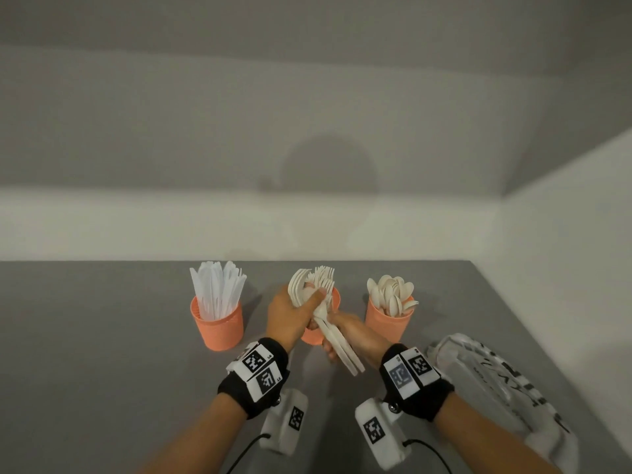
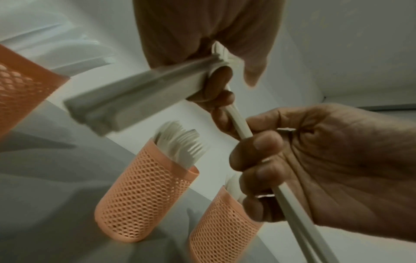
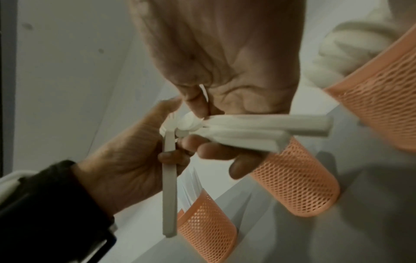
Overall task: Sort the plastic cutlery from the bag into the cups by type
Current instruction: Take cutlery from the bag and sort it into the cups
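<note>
Three orange mesh cups stand in a row across the middle of the head view on a grey table (image 1: pixel 102 336). The left cup (image 1: pixel 219 328) holds a fan of white knives (image 1: pixel 217 290), too tightly packed to count. The right cup (image 1: pixel 388 323) holds cream spoons (image 1: pixel 393 292), bowls up, also too many to count. The middle cup (image 1: pixel 316 333) is mostly hidden behind the hands; the left wrist view shows forks standing in it, tines up.

Both hands meet at the centre of the head view, just in front of the middle cup. The left hand (image 1: pixel 290 316) is clenched round the heads of a bunch of cream forks (image 1: pixel 318 289), thumb pressed across them; their tines fan out towards the top of the frame above the cup's rim. The right hand (image 1: pixel 355 336) has its fingers curled round fork handles, which are flat, pale strips slanting down to the lower right and ending past the hand. How many forks are in the bunch cannot be told. In the right wrist view one handle hangs straight down from the left hand, while a thicker bundle sticks out to the right from the right hand's fingers.

One clear bag (image 1: pixel 496 381) with dark lettering lies crumpled at the lower right, beside the right wrist.
</note>
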A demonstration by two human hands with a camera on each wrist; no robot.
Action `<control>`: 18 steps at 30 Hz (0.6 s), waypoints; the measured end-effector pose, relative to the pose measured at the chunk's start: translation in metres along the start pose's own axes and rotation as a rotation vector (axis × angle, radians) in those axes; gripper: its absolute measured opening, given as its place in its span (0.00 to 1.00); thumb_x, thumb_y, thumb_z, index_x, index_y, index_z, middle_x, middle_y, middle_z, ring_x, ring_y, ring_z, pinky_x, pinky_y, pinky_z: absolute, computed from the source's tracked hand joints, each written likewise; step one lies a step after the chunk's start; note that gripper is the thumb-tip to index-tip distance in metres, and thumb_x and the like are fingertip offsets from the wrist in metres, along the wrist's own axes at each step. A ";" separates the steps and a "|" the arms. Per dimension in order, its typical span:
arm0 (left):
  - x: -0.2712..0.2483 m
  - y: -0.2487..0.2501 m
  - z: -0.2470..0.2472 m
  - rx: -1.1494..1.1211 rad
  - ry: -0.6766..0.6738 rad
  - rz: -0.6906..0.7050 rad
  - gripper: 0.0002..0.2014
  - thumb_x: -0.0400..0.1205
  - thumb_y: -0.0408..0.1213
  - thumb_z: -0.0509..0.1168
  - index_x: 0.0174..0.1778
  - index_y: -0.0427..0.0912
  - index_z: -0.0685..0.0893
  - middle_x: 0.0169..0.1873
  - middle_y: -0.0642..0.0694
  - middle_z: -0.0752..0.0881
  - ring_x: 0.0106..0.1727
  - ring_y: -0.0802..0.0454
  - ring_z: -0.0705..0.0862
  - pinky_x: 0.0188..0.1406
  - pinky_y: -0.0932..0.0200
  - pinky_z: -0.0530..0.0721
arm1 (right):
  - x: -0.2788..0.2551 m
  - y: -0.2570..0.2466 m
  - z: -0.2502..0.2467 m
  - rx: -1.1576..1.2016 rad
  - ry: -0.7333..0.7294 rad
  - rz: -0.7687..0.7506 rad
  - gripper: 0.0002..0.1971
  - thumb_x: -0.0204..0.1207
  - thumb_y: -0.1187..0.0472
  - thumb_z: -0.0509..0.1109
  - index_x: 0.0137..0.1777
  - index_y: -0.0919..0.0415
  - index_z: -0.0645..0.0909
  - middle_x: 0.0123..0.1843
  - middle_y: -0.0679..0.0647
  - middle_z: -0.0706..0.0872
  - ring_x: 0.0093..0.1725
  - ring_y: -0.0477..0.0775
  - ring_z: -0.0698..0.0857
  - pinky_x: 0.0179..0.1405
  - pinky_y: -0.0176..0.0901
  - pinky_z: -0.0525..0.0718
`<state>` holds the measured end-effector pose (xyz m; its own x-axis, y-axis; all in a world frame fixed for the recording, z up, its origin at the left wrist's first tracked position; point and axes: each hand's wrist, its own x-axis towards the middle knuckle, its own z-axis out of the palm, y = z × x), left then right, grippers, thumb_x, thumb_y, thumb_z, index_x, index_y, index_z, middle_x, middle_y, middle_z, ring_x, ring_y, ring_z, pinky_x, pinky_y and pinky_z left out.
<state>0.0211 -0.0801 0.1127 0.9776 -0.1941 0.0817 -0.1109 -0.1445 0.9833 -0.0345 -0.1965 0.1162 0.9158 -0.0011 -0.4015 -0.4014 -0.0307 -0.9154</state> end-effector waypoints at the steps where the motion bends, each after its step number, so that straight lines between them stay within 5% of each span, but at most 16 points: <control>1: 0.000 0.000 0.005 0.054 -0.009 0.021 0.09 0.77 0.37 0.70 0.48 0.35 0.84 0.37 0.42 0.88 0.33 0.52 0.86 0.31 0.62 0.80 | -0.004 0.000 -0.003 -0.010 -0.009 0.005 0.18 0.84 0.58 0.50 0.41 0.61 0.79 0.24 0.54 0.80 0.22 0.47 0.78 0.28 0.39 0.77; 4: -0.004 0.006 0.024 0.163 -0.006 0.106 0.09 0.76 0.30 0.68 0.51 0.36 0.83 0.43 0.41 0.87 0.45 0.43 0.86 0.44 0.57 0.81 | -0.012 -0.005 -0.015 -0.018 0.006 -0.035 0.17 0.80 0.64 0.50 0.38 0.63 0.79 0.34 0.61 0.81 0.29 0.50 0.79 0.36 0.39 0.77; 9: -0.010 0.022 0.056 0.175 0.007 0.250 0.11 0.79 0.33 0.65 0.57 0.35 0.81 0.49 0.42 0.85 0.52 0.49 0.82 0.55 0.59 0.77 | -0.018 -0.017 -0.032 0.130 0.149 -0.103 0.18 0.80 0.64 0.49 0.30 0.61 0.72 0.23 0.51 0.73 0.24 0.47 0.72 0.26 0.35 0.71; 13: -0.004 0.038 0.070 0.040 -0.047 0.207 0.07 0.81 0.42 0.65 0.40 0.44 0.82 0.35 0.48 0.84 0.37 0.54 0.82 0.40 0.61 0.77 | -0.014 -0.019 -0.060 0.180 0.346 -0.173 0.13 0.81 0.62 0.51 0.39 0.59 0.74 0.20 0.48 0.72 0.18 0.42 0.69 0.21 0.34 0.67; 18: 0.024 0.046 0.056 -0.363 -0.010 -0.135 0.15 0.85 0.42 0.57 0.34 0.42 0.79 0.20 0.50 0.78 0.19 0.57 0.73 0.24 0.62 0.73 | -0.029 -0.040 -0.118 0.279 0.497 -0.363 0.12 0.80 0.71 0.49 0.44 0.63 0.73 0.32 0.55 0.73 0.31 0.51 0.73 0.36 0.41 0.75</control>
<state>0.0295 -0.1462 0.1503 0.9772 -0.2060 -0.0519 0.0907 0.1837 0.9788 -0.0438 -0.3133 0.1677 0.8628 -0.5011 -0.0675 0.0056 0.1429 -0.9897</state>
